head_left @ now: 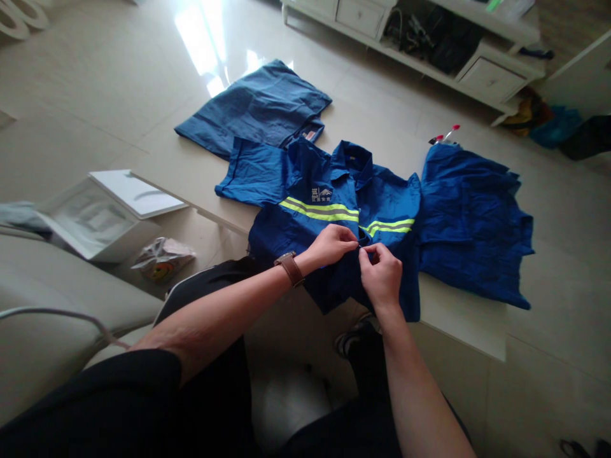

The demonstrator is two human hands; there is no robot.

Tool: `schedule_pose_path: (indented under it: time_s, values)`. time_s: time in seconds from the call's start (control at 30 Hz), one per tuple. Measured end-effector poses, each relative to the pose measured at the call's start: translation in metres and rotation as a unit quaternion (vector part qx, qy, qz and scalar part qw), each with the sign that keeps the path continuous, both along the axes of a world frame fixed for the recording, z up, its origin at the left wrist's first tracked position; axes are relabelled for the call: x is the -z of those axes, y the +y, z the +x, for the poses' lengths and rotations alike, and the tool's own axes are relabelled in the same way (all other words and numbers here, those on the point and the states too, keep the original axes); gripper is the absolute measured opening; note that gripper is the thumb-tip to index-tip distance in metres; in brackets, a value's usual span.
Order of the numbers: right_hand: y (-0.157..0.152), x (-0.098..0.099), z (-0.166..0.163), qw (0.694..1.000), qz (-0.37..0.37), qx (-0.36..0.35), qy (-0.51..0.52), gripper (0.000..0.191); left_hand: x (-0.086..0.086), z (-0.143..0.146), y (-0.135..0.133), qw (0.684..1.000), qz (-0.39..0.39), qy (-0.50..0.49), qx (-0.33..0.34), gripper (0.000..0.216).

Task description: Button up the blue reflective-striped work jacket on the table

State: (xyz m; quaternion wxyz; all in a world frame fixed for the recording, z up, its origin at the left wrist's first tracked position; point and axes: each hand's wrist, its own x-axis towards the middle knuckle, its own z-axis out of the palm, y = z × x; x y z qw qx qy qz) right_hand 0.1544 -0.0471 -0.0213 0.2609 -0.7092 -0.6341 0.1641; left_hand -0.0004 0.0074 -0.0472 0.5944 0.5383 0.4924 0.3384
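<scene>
A blue work jacket with yellow-and-grey reflective stripes and white lettering on the chest lies spread on a low table, its collar away from me and its lower part hanging over the near edge. At the front opening, my left hand pinches the jacket edge, fingers closed. My right hand meets it there, thumb and fingers pinched on the same edge. A tiny shiny spot shows between the fingertips, too small to name. My left wrist wears a watch with a brown strap.
Folded blue garments lie to the left and right of the jacket on the table. Red-tipped items poke out behind the right one. A white box and a plastic-wrapped packet are at left. A white cabinet stands behind.
</scene>
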Motion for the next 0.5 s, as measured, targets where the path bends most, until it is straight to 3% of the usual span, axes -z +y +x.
schedule_pose_path:
  time_s: [0.33, 0.5]
  values:
    - [0.0008, -0.0015, -0.0056, 0.999, -0.008, 0.015, 0.043, 0.028, 0.0004, 0.0041, 0.001, 0.992, -0.096, -0.086, 0.008, 0.013]
    - [0.0003, 0.0007, -0.0059, 0.998, -0.028, 0.024, 0.055, 0.027, 0.0021, 0.0046, 0.0013, 0.993, -0.081, -0.082, 0.014, 0.017]
